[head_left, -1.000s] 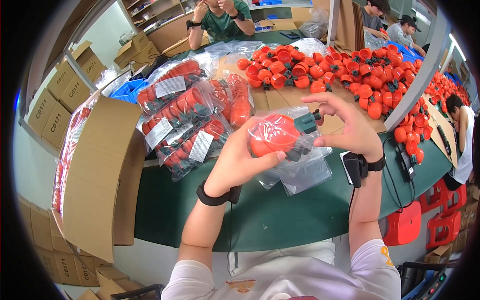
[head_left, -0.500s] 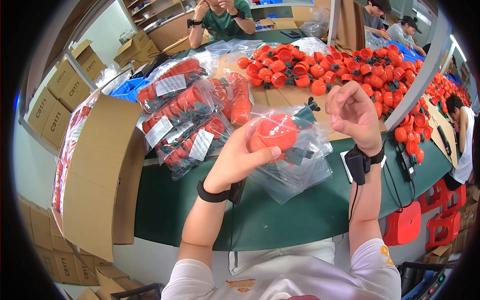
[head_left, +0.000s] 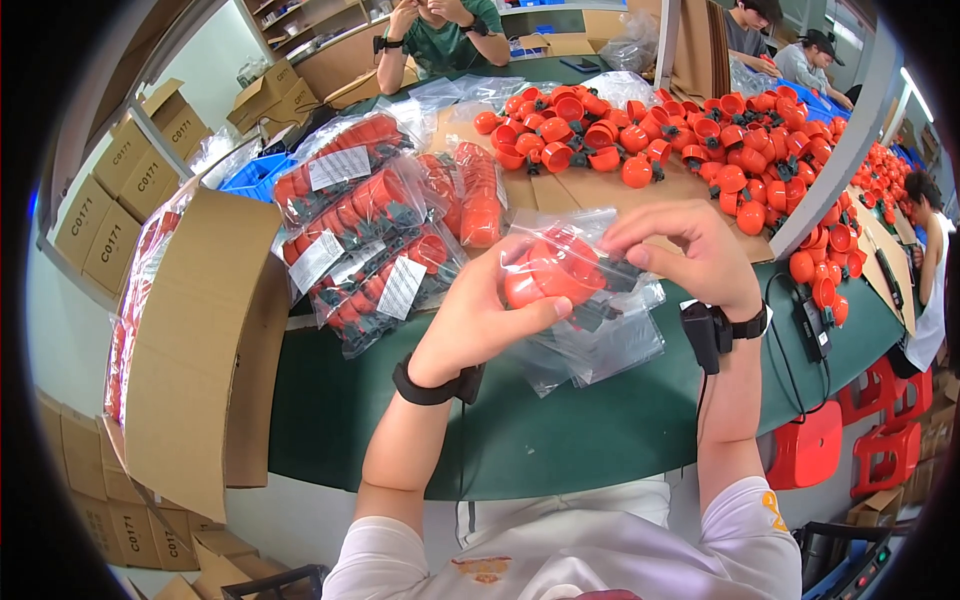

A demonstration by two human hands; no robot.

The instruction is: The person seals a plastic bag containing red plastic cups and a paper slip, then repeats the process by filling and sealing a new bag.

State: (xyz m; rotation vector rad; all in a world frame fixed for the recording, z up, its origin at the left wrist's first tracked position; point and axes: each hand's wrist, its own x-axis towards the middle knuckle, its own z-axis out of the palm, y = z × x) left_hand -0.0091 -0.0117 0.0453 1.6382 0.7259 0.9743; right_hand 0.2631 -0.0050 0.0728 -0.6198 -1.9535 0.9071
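My left hand (head_left: 470, 315) grips a clear plastic bag (head_left: 530, 378) from its left side, thumb on top. Inside the bag lie shiny red cups (head_left: 535, 285) with dark green clip parts, partly hidden by folds and fingers. My right hand (head_left: 695, 250) reaches over the bag's upper right edge, thumb and forefinger closed on it by the dark clip. More flat clear bags (head_left: 635, 340) lie beneath, on the green table (head_left: 450, 455). Left of my hands is a pile of filled bags (head_left: 365, 255) of red cups, some with white labels.
A large heap of loose red cups (head_left: 740, 150) spreads over cardboard at the back right, beside a white post (head_left: 835, 160). An open carton (head_left: 200, 340) stands at the left. Behind it is a blue bin (head_left: 258, 178). A co-worker (head_left: 450, 40) sits across the table.
My right hand has come down and left from beside the bag onto its upper edge. The dark green clip that stuck up there is now covered. My left hand keeps its hold.
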